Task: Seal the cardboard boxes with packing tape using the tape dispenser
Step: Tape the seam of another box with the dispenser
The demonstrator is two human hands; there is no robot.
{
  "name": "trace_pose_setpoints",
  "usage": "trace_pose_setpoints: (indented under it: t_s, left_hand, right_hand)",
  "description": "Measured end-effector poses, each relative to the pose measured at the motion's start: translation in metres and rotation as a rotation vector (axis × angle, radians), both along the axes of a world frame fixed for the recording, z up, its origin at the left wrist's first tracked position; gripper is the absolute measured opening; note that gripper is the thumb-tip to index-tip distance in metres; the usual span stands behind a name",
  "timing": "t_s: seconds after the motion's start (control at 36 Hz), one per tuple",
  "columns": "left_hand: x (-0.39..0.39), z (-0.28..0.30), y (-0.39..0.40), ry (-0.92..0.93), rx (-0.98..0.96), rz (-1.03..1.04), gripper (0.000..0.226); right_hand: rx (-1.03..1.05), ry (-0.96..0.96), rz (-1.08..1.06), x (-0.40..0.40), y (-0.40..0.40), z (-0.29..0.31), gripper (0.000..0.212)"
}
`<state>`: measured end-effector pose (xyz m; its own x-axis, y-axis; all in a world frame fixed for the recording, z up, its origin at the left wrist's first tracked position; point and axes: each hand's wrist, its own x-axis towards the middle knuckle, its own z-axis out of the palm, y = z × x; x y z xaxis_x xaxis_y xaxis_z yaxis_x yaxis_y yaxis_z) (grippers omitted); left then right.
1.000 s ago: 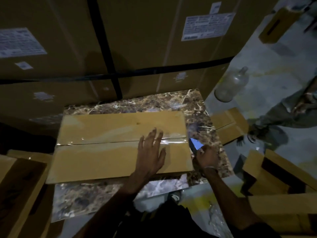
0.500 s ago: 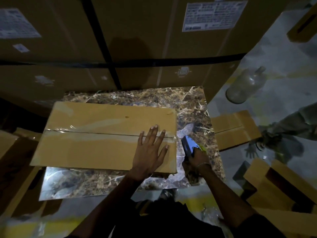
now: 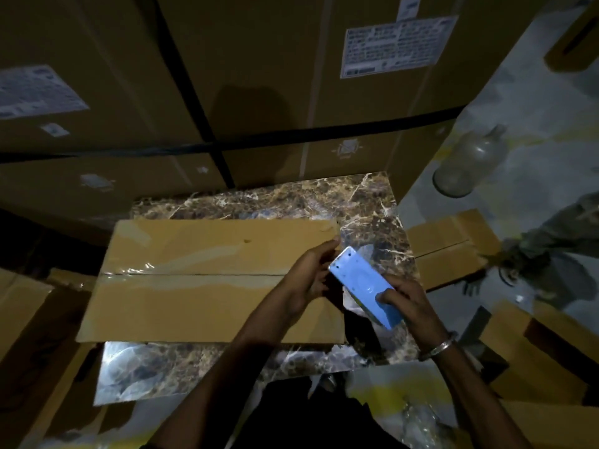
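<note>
R hand gripped blue tape dispenser just R of box; L hand fingers curled at its tip; seam ran L-R.

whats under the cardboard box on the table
The cardboard box lies flat on a brown marble slab, which shows beyond its far, right and near edges. What lies beneath the box's middle is covered, and the slab's support is out of view.

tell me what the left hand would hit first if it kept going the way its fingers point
The left hand points up and right, toward the far right corner of the box. Going on, it would likely pass that corner and meet the marble slab, then the big cartons behind; depth is unclear.
</note>
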<state>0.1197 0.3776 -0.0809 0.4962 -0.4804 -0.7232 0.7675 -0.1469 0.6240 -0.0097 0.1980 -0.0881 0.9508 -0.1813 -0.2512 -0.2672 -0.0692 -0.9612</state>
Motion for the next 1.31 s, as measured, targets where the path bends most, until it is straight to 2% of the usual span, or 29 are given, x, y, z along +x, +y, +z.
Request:
trace_pose_setpoints:
  t_s: [0.06, 0.11, 0.19, 0.25, 0.31, 0.33, 0.39, 0.42, 0.47, 0.58, 0.64, 0.72, 0.83, 0.92, 1.0, 1.14, 1.31]
  left_hand:
    - [0.004, 0.010, 0.006, -0.070, -0.002, -0.082, 0.039]
    - [0.007, 0.011, 0.012, -0.133, -0.014, -0.144, 0.043]
    - [0.016, 0.007, 0.017, -0.114, -0.030, -0.203, 0.056]
    - [0.022, 0.004, 0.019, -0.035, -0.060, -0.228, 0.068]
    - [0.028, 0.005, 0.022, 0.005, -0.085, -0.275, 0.068]
    - [0.031, 0.003, 0.024, -0.012, -0.094, -0.302, 0.064]
    - [0.036, 0.000, 0.027, -0.074, -0.130, -0.333, 0.052]
    - [0.038, -0.002, 0.029, -0.076, -0.152, -0.337, 0.048]
    - [0.040, 0.000, 0.032, -0.017, -0.153, -0.340, 0.049]
    - [0.045, -0.009, 0.036, 0.165, -0.162, -0.295, 0.057]
    - [0.044, -0.015, 0.039, 0.261, -0.192, -0.239, 0.047]
    - [0.045, -0.019, 0.042, 0.305, -0.195, -0.204, 0.029]
    - [0.054, -0.018, 0.044, 0.207, -0.138, -0.309, 0.018]
    - [0.061, -0.025, 0.043, 0.099, -0.075, -0.366, 0.021]
    - [0.070, -0.032, 0.041, -0.003, -0.004, -0.383, 0.019]
    - [0.091, -0.035, 0.032, -0.122, 0.048, -0.399, 0.014]
    - [0.137, -0.031, 0.007, -0.255, 0.142, -0.535, 0.011]
  right_hand:
    - [-0.042, -0.027, 0.005, -0.002, 0.006, 0.002, 0.041]
    - [-0.065, -0.032, -0.001, -0.003, 0.014, 0.004, 0.041]
    - [-0.016, -0.024, -0.041, -0.009, 0.020, 0.003, 0.044]
    - [0.066, -0.016, -0.097, -0.013, 0.020, -0.003, 0.063]
    - [0.094, -0.013, -0.136, -0.017, 0.020, -0.010, 0.088]
    - [0.088, -0.017, -0.144, -0.016, 0.021, -0.010, 0.088]
    - [0.063, -0.018, -0.158, -0.012, 0.025, -0.007, 0.066]
    - [0.058, -0.019, -0.170, -0.009, 0.027, -0.006, 0.054]
    - [0.060, -0.012, -0.201, -0.007, 0.034, -0.007, 0.045]
    - [0.118, 0.014, -0.265, -0.004, 0.048, -0.011, 0.056]
    - [0.147, 0.023, -0.288, -0.003, 0.056, -0.011, 0.073]
    - [0.236, 0.028, -0.296, 0.001, 0.061, -0.010, 0.071]
    - [0.240, 0.059, -0.253, 0.005, 0.061, -0.011, 0.077]
    - [0.239, 0.074, -0.274, 0.009, 0.062, -0.012, 0.072]
    - [0.232, 0.077, -0.322, 0.011, 0.064, -0.017, 0.088]
    - [0.039, 0.143, -0.349, 0.022, 0.079, -0.004, 0.062]
    - [-0.007, 0.223, -0.435, 0.037, 0.094, -0.006, 0.072]
